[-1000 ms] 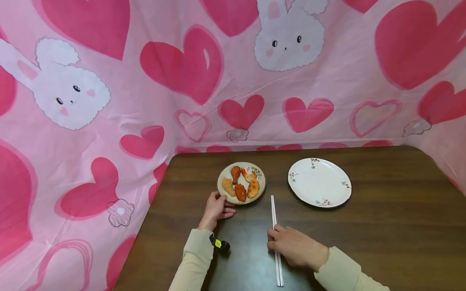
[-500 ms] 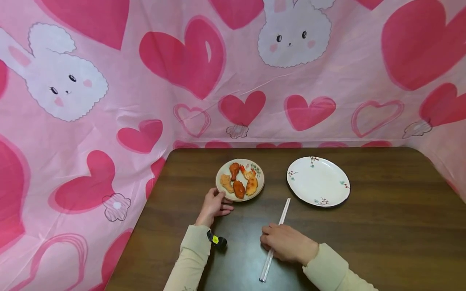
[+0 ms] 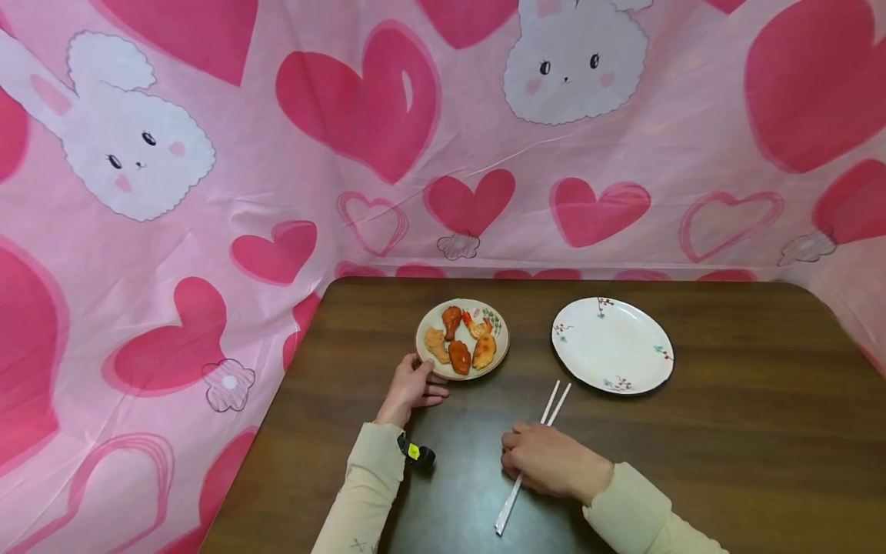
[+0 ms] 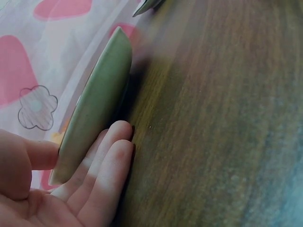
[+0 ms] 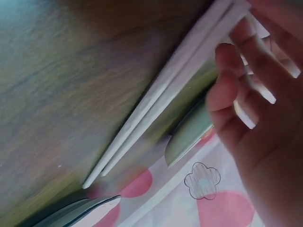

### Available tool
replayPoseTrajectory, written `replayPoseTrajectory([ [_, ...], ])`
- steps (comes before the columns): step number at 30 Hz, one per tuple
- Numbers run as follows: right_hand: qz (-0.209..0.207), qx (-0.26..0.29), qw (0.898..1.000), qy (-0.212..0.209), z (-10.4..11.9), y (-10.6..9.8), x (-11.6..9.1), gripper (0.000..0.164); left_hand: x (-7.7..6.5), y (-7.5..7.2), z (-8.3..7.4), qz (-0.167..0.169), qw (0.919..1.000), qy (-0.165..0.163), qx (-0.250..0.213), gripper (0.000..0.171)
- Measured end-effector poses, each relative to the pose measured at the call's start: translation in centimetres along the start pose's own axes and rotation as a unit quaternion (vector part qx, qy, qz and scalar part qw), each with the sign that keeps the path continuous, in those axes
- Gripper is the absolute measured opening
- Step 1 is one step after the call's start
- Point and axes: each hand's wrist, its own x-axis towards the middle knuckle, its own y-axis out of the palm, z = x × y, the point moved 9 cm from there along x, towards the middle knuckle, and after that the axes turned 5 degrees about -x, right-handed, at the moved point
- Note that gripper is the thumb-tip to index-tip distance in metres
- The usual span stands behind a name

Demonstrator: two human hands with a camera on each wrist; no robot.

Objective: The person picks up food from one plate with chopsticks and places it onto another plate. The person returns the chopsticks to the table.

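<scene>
My left hand (image 3: pixel 410 388) holds the near-left rim of a small round plate (image 3: pixel 504 345). In the left wrist view the thumb is on the upper side and fingers (image 4: pixel 113 163) lie under the plate's edge. Food pieces sit on it: a drumstick (image 3: pixel 452 320), a shrimp (image 3: pixel 479 328), a glossy brown wing (image 3: pixel 460 358) and two fried pieces. My right hand (image 3: pixel 557 459) grips a pair of pale chopsticks (image 3: pixel 509 504) from above. Their thin ends, slightly spread, point toward the large plate. The right wrist view shows both chopsticks (image 5: pixel 142 113) side by side, close over the table.
A large white plate (image 3: pixel 609 342) with small floral sprigs lies right of the small plate. Everything stands on a dark wooden table (image 3: pixel 747 431). A pink cloth (image 3: pixel 298 154) with hearts and rabbits hangs behind and along the left side.
The chopsticks have turned so their thin ends point further right, and those ends have spread apart. The right hand has shifted slightly left with them. The left hand stays at the small plate.
</scene>
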Motion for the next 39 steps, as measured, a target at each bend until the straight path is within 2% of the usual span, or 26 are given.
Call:
replayPoseTrajectory([
  [4,-0.054,-0.038,0.998,-0.02,0.6,-0.9,-0.1,0.01,0.0,0.2,0.1,-0.001,1.0,-0.001,0.005,0.037],
  [7,-0.1,-0.054,0.993,-0.018,0.9,-2.4,-0.2,0.012,-0.1,0.3,0.2,-0.001,1.0,-0.001,0.008,0.036],
  [12,-0.16,-0.024,0.987,0.0,1.0,-6.1,-1.0,0.008,0.0,0.3,0.1,0.0,1.0,-0.001,0.006,0.037],
  [15,-0.203,0.0,0.979,-0.001,0.9,-8.7,-1.7,0.009,0.1,0.1,0.1,-0.005,1.0,0.0,0.003,0.037],
  [18,-0.256,0.037,0.966,0.006,0.4,-11.1,-2.6,0.016,0.2,0.0,0.0,-0.007,1.0,0.0,0.002,0.037],
  [23,-0.348,0.133,0.927,0.037,-1.3,-13.8,-4.4,0.008,0.3,0.1,0.1,0.001,1.0,-0.005,0.0,0.037],
  [26,-0.379,0.164,0.909,0.057,-2.2,-14.3,-5.3,0.011,0.4,0.1,0.1,0.003,1.0,-0.004,-0.002,0.036],
  [29,-0.395,0.174,0.899,0.073,-3.0,-14.3,-5.8,0.015,0.6,0.0,0.1,0.004,1.0,-0.007,-0.004,0.035],
  [33,-0.412,0.163,0.893,0.077,-3.6,-14.1,-6.1,0.013,0.7,0.0,0.0,0.011,0.9999,-0.01,-0.006,0.036],
  [39,-0.424,0.153,0.889,0.079,-3.9,-13.7,-6.3,0.016,0.8,-0.1,0.1,0.012,0.9999,-0.011,-0.005,0.039],
])
